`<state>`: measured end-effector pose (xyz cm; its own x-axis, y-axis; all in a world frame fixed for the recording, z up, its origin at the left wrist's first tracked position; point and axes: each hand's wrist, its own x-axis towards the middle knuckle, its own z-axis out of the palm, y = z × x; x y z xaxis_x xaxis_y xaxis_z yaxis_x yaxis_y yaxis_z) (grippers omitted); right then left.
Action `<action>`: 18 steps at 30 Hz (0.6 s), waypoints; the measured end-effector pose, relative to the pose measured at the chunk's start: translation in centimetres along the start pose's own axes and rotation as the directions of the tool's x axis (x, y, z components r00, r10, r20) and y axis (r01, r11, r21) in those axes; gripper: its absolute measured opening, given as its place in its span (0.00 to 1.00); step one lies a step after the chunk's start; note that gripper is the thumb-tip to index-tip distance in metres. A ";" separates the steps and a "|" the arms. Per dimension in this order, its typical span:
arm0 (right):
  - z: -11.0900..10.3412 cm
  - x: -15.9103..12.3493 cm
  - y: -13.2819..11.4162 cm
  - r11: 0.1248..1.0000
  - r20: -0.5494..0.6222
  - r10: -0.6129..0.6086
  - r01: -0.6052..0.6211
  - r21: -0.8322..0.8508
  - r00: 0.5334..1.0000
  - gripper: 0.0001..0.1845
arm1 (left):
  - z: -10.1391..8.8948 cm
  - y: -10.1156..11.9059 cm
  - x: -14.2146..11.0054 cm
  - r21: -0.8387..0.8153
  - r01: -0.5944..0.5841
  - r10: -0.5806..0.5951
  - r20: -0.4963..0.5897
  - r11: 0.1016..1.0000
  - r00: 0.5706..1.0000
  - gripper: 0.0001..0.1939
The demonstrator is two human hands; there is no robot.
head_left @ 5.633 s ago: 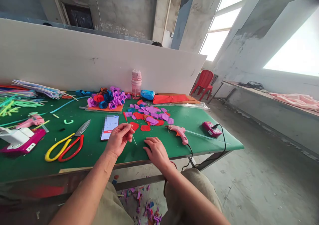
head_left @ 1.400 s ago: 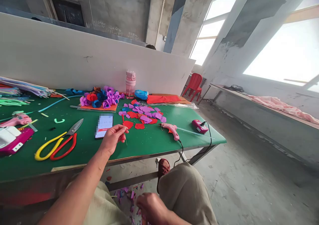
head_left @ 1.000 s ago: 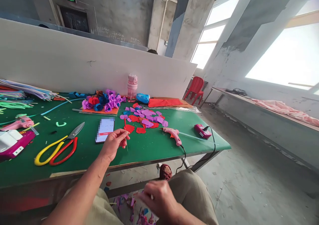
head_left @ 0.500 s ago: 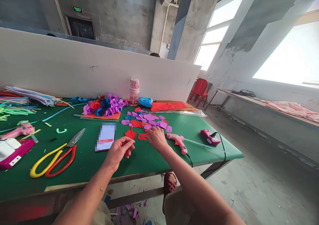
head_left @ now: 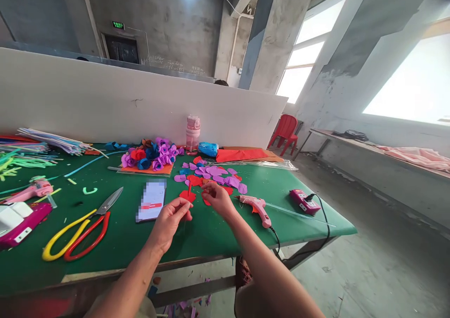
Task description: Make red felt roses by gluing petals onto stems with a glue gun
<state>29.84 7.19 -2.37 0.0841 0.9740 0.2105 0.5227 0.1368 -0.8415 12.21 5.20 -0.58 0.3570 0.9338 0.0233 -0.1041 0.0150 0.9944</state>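
My left hand [head_left: 175, 218] is closed in a pinch around a thin red stick [head_left: 189, 189] that points up, apparently rolled paper. Behind it lies a red paper petal [head_left: 184, 195] on the green tabletop. My right hand [head_left: 218, 200] has its fingers curled together over another red petal [head_left: 206, 202]; what they pinch, if anything, is hidden. Just beyond the hands spreads a pile of loose purple, red and blue petals [head_left: 214, 170]. A pink glue gun [head_left: 256, 206] lies to the right of my right hand.
Scissors [head_left: 101, 217] and a phone [head_left: 151, 200] lie to the left. Finished paper flowers [head_left: 154, 154], a pink bottle [head_left: 192, 135] and red paper sheets [head_left: 241, 155] stand or lie along the white board. A power strip [head_left: 304, 201] with a cable sits at right.
My right hand has drawn its fingers in from a flatter reach over the petals into a curled pinch. My left hand keeps hold of the red stick. The view has shifted slightly.
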 end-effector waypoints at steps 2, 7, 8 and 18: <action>0.1 -1.5 -0.4 0.901 0.017 0.092 -0.091 0.424 0.996 0.11 | 0.1 0.1 -0.1 -0.052 0.024 -0.024 0.005 0.998 1.000 0.13; 0.8 -4.5 -1.5 0.403 0.146 0.218 -0.225 0.887 0.965 0.16 | 1.6 0.2 -0.2 -0.042 0.048 -0.051 -0.065 0.998 0.997 0.15; 0.9 -4.8 -1.7 0.363 0.158 0.216 -0.230 0.903 0.963 0.16 | 2.0 0.1 -0.2 -0.032 0.058 -0.060 -0.064 0.998 0.996 0.16; 0.2 -6.1 -1.6 0.310 0.148 0.211 -0.210 0.927 0.966 0.15 | 3.5 -0.3 0.5 0.035 0.119 -0.121 0.033 0.992 0.992 0.15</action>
<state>28.31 1.06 -2.47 0.0656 0.9967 -0.0477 -0.6421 0.0055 -0.7666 15.65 4.38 -0.49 0.3972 0.9130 -0.0935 -0.0282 0.1140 0.9931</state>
